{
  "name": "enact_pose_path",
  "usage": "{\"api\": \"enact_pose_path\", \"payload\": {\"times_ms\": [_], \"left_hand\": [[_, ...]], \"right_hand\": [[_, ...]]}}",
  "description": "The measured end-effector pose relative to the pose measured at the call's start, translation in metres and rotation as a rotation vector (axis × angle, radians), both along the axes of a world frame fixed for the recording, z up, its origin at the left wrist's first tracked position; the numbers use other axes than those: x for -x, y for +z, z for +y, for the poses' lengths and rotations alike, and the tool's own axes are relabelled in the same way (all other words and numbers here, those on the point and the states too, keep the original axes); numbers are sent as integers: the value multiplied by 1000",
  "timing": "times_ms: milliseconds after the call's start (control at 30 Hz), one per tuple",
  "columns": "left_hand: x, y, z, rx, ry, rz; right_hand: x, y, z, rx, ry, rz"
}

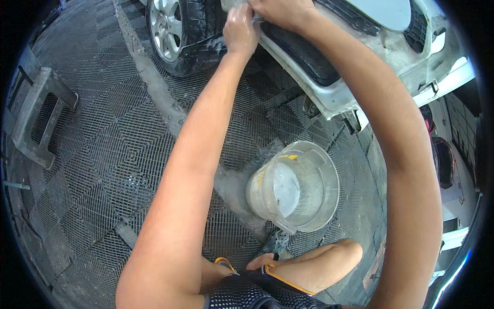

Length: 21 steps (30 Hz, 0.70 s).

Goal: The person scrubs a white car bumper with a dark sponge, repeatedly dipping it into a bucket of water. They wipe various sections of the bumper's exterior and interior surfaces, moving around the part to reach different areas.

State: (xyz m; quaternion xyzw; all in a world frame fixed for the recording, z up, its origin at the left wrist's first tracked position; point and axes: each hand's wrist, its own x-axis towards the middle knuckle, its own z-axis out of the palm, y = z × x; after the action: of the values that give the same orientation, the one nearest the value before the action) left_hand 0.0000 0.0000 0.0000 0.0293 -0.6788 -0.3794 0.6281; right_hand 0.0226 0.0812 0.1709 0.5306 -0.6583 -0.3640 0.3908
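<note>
My left hand [241, 31], wet with suds, is closed near the upper edge, at the corner of the pale car body [302, 56] next to the tyre [198, 31]. What it grips, if anything, is hidden. Just right of it, my right hand [282, 11] bends over the same corner, its fingers partly cut off by the picture's top edge. White foam streaks the black trim [216, 45] beside the tyre. A silver alloy rim [165, 30] fills the wheel. Below the car stands a translucent bucket [319, 188] holding cloudy, sudsy water [286, 189].
Black grated floor mats [108, 129] lie underfoot, crossed by a grey strip [149, 77]. A grey step stool [43, 116] stands at the far left. My bent leg [319, 265] is close to the bucket. Another vehicle [443, 162] shows at the right edge.
</note>
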Motion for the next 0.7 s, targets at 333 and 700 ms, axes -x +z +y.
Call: {"api": "enact_pose_path", "payload": {"times_ms": [333,700], "left_hand": [[-25,9,-12,-64,-175,-348],[-95,-100,-108,-35,-587,-1180]], "right_hand": [[6,4,-23,-3,192,-5],[-106,-144,127,965,234,-645]]}}
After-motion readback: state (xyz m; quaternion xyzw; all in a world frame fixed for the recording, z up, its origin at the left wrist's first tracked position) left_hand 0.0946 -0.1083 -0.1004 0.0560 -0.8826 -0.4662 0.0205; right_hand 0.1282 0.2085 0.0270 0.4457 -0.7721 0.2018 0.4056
